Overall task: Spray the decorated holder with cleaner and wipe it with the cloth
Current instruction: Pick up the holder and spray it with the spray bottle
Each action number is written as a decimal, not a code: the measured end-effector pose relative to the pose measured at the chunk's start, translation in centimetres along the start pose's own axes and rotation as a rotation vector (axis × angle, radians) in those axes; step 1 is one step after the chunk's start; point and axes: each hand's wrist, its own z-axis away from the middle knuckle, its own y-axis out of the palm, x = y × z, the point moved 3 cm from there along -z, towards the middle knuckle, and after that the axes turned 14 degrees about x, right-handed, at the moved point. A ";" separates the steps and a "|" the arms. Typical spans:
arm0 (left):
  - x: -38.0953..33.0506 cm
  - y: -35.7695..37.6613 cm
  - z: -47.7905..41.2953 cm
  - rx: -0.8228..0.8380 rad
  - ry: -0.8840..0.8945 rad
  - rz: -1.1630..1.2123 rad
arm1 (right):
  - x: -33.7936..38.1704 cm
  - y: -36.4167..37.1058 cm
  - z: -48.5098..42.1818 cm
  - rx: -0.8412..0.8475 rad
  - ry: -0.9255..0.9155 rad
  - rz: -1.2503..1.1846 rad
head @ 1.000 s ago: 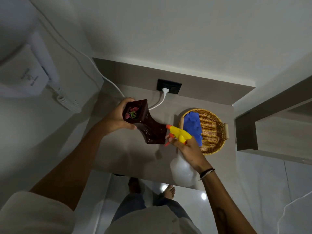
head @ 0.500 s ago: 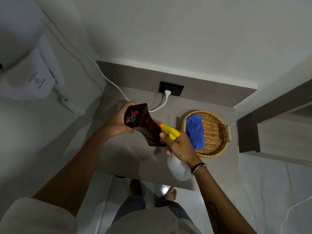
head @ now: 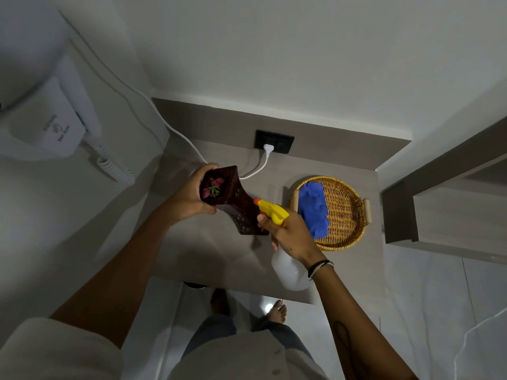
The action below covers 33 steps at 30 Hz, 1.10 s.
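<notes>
My left hand point(head: 189, 197) grips the top of a dark brown decorated holder point(head: 238, 212), tilted above the counter, with a small red and green decoration showing in its mouth. In my right hand point(head: 290, 235) is a white spray bottle point(head: 290, 270) with a yellow trigger head; its orange nozzle nearly touches the holder's side. A blue cloth point(head: 314, 208) lies in a round wicker basket point(head: 348, 212) just right of that hand.
A grey counter point(head: 219, 259) fills the niche. A black wall socket point(head: 274, 141) with a white plug and cable sits behind the holder. A white wall-mounted hair dryer point(head: 52, 124) with coiled cord hangs at left. A shelf unit point(head: 428, 215) stands at right.
The spray bottle has come closer to the holder, its nozzle now pointing at the holder's side. The holder has shifted slightly toward the back left.
</notes>
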 end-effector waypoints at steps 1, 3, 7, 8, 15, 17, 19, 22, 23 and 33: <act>0.0 0.1 0.0 0.000 0.000 -0.007 | 0.0 0.1 0.1 0.004 -0.003 0.014; 0.1 0.2 -0.1 0.002 -0.005 -0.018 | -0.1 0.3 0.4 0.006 0.001 0.026; 0.3 0.4 0.2 0.023 0.000 -0.075 | -0.5 1.2 1.1 -0.019 0.022 0.054; 0.5 0.4 0.3 0.020 0.006 -0.076 | -0.6 1.5 1.2 -0.021 0.030 0.050; 2.6 0.5 1.1 -0.023 0.106 -0.070 | -1.1 4.4 2.2 -0.088 0.090 0.008; 3.1 0.5 1.4 -0.055 0.127 -0.092 | -1.3 5.4 2.2 -0.127 0.109 -0.022; 3.5 0.6 1.7 -0.079 0.135 -0.097 | -1.3 6.4 2.0 -0.159 0.122 -0.075; 3.9 0.7 2.0 -0.102 0.135 -0.071 | -0.7 7.4 1.7 -0.169 0.092 -0.109; 4.0 0.7 2.1 -0.110 0.132 -0.064 | -0.4 7.6 1.5 -0.170 0.082 -0.099; 4.6 1.1 2.3 -0.154 0.135 -0.050 | 0.3 7.5 0.6 -0.161 0.060 -0.073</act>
